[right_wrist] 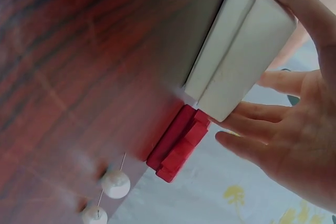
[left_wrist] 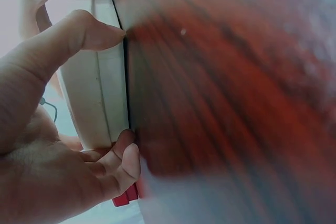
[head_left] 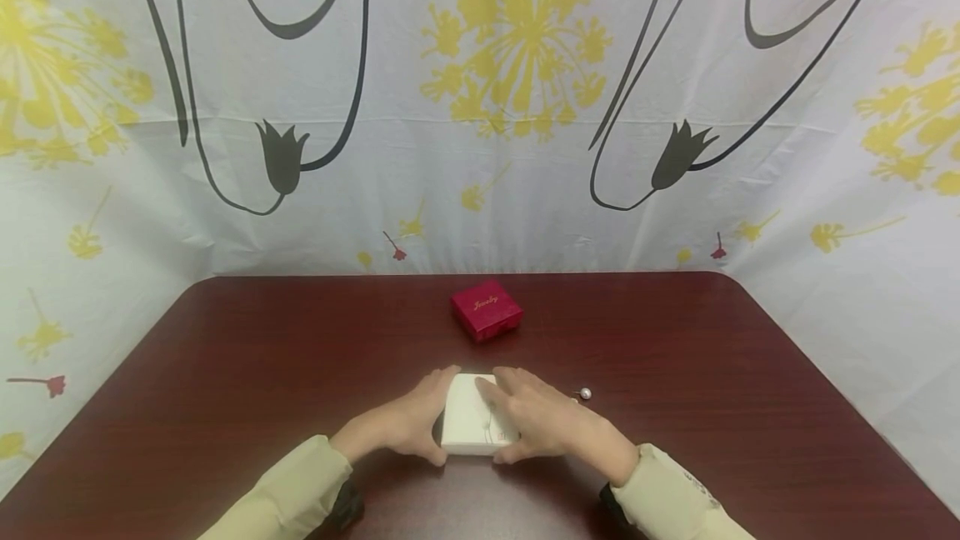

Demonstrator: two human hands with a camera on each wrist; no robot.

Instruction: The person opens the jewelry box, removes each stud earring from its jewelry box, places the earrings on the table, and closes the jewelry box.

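A white lidded box [head_left: 468,419] lies flat on the table between both hands. At its left side my left hand [head_left: 408,421] grips it, thumb at the near corner and fingers at the far one. My right hand [head_left: 536,419] holds the right side in the same way, with one finger over the lid. In the right wrist view, a seam runs along the side of the white box [right_wrist: 247,51] between lid and base. Two pearl stud earrings lie to the right of the hand; one pearl earring [right_wrist: 116,184] shows its pin.
Beyond the white box sits a red box [head_left: 486,310] with gold script on its lid. The dark reddish-brown table [head_left: 300,340] has rounded far corners. A white curtain [head_left: 375,65] with yellow and grey plant prints hangs behind it.
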